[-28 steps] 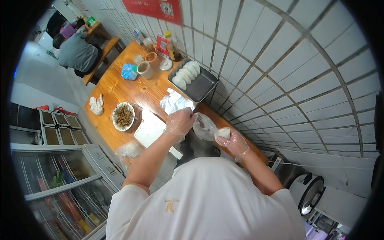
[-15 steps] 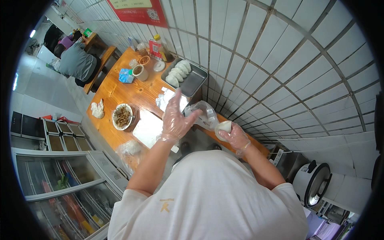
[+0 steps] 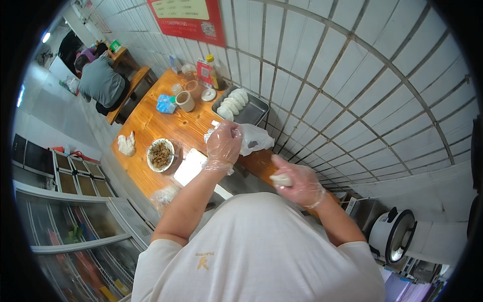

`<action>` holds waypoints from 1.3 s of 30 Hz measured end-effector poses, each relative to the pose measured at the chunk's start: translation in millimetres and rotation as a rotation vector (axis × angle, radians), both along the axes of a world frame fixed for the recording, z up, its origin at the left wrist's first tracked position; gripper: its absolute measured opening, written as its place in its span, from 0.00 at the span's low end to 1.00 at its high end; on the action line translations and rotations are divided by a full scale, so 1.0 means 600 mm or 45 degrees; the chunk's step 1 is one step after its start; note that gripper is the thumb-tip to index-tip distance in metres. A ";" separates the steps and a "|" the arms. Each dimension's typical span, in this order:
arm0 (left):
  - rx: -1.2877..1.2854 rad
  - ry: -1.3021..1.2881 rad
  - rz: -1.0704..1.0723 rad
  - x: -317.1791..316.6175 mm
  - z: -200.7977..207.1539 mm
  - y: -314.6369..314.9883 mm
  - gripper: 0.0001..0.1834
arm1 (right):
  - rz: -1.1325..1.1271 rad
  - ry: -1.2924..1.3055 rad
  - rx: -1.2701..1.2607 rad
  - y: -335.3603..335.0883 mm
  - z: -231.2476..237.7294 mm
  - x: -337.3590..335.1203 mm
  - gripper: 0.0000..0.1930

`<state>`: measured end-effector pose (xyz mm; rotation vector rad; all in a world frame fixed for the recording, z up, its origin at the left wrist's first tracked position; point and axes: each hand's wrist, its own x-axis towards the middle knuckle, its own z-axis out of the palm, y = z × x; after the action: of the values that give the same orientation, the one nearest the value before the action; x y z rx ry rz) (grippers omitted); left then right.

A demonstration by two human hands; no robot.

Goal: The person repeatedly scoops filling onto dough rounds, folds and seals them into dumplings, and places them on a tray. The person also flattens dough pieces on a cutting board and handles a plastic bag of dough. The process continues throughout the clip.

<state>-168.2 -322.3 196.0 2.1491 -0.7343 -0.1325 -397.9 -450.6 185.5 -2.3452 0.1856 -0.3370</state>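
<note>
My left hand [image 3: 225,146], in a clear plastic glove, is closed on a thin white plastic bag [image 3: 256,139] beside the metal tray. The bag spreads out to the right of my fingers. My gloved right hand [image 3: 302,184] is held to the right, gripping a pale dough wrapper [image 3: 282,179] that is mostly hidden in the palm. Several white dumplings [image 3: 233,104] lie in a row in the metal tray [image 3: 255,111] against the wall. Left of my left hand, a bowl of brown filling [image 3: 160,155] stands near a white board [image 3: 191,166].
The wooden table [image 3: 146,131] holds a lump of dough [image 3: 126,143], a blue packet [image 3: 166,104], a brown-filled cup [image 3: 185,101] and a yellow-capped bottle [image 3: 214,73]. A tiled wall borders the right. A glass-topped freezer [image 3: 75,231] stands at left, a rice cooker [image 3: 393,235] at right.
My left hand has gone from spread fingers to closed on the plastic bag, which has shifted with it. My right hand has turned, so less of the dough wrapper shows.
</note>
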 end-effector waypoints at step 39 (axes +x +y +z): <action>0.513 -0.245 -0.178 -0.014 -0.005 -0.052 0.31 | 0.027 0.558 2.473 -0.045 -0.093 0.208 0.24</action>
<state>-176.6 -353.5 192.8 2.5153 -1.0416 -0.1589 -273.3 -477.6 130.0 -0.4441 0.4238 0.3267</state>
